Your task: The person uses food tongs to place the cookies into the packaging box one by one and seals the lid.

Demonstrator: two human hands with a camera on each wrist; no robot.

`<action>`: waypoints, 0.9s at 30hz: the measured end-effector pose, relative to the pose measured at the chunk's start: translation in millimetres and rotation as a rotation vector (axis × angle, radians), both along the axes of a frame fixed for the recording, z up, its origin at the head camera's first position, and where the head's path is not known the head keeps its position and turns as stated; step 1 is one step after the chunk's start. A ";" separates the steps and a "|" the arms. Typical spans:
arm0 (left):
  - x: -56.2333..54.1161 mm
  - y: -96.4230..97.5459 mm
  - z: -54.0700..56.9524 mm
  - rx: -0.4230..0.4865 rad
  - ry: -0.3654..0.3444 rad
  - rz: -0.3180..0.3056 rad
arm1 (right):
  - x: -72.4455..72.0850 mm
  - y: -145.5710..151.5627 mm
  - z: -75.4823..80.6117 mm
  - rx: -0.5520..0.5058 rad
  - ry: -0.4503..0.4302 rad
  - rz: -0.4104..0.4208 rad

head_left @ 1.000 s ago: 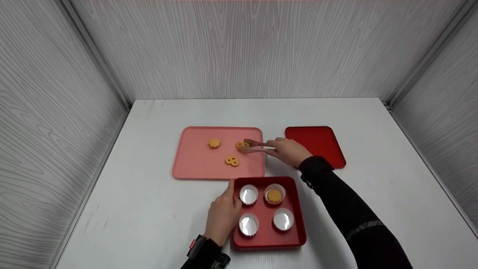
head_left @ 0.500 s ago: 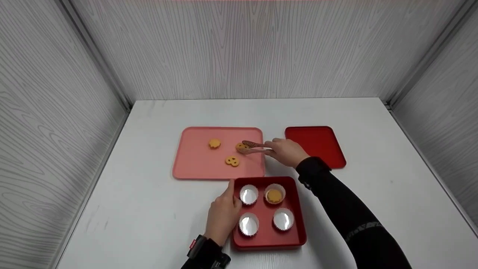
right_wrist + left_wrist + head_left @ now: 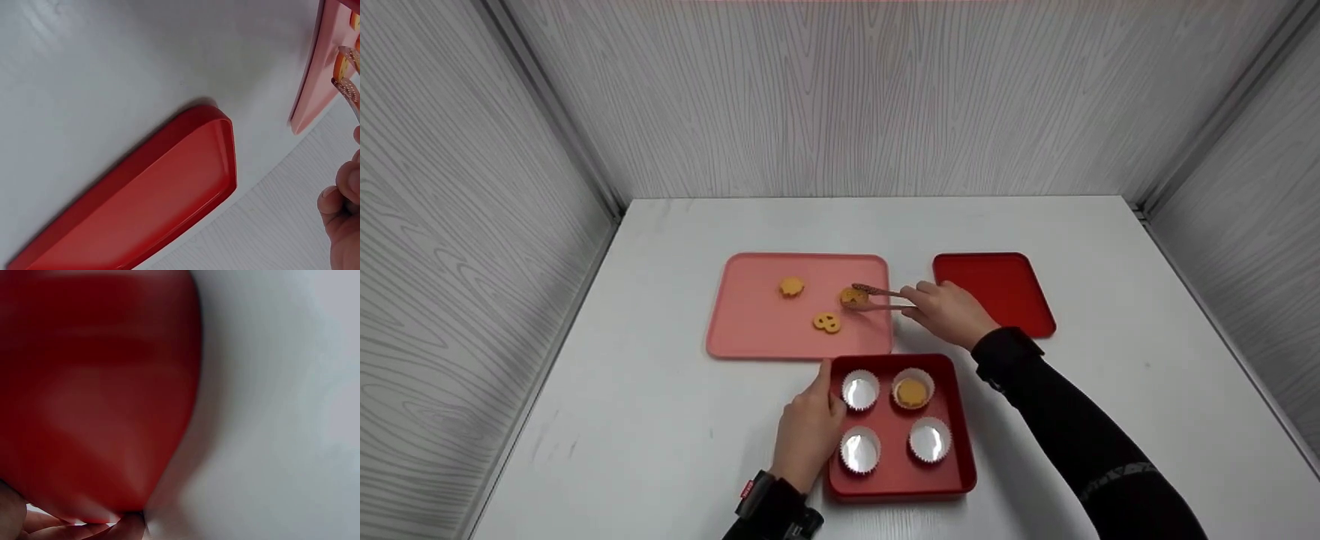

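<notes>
My right hand [image 3: 952,313] holds a pair of slim tongs [image 3: 877,290] over the right side of the pink tray [image 3: 757,326]. The tongs' tips lie either side of a round cookie [image 3: 853,295]. In the right wrist view, the tongs [image 3: 350,93] meet that cookie [image 3: 340,67] at the frame's right edge. My left hand [image 3: 808,427] grips the left wall of a square red box [image 3: 894,487], fingers along its outside. One paper cup [image 3: 913,373] in the box contains a flower-shaped cookie [image 3: 911,393]; the other cups hold nothing.
On the pink tray also lie a pretzel-shaped cookie [image 3: 826,322] and a scalloped cookie [image 3: 791,286]. A red tray [image 3: 997,289] lies beyond my right wrist. Pale wood-grain panels [image 3: 840,105] enclose the white table [image 3: 645,390] at the back and sides.
The tongs and the round cookie between their tips have shifted slightly right and nearer. My right hand has drawn back a little to the right. The left hand and box stay put.
</notes>
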State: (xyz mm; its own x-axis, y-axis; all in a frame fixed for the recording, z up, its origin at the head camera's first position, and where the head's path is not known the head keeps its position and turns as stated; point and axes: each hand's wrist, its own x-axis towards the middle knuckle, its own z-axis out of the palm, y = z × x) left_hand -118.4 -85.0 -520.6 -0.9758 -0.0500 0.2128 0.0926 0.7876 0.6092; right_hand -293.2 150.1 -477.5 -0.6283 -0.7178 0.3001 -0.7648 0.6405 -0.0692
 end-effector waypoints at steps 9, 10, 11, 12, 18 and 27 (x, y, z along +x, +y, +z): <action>0.5 0.9 0.8 -0.001 0.002 0.004 | 19.9 19.8 6.0 -0.034 0.120 0.048; 0.5 0.9 0.5 -0.005 0.006 0.005 | 22.7 22.3 7.0 -0.032 0.130 0.052; 0.4 1.0 0.3 -0.009 0.009 0.006 | 25.3 24.7 8.0 -0.031 0.140 0.056; 0.4 1.0 0.0 -0.013 0.012 0.007 | 27.9 27.3 8.7 -0.034 0.151 0.063; 0.0 0.6 -1.7 -0.024 0.023 0.008 | 43.8 42.6 11.3 -0.096 0.231 0.119; 0.3 0.1 -2.1 -0.009 0.011 0.004 | 72.9 60.6 18.2 -0.137 0.290 0.210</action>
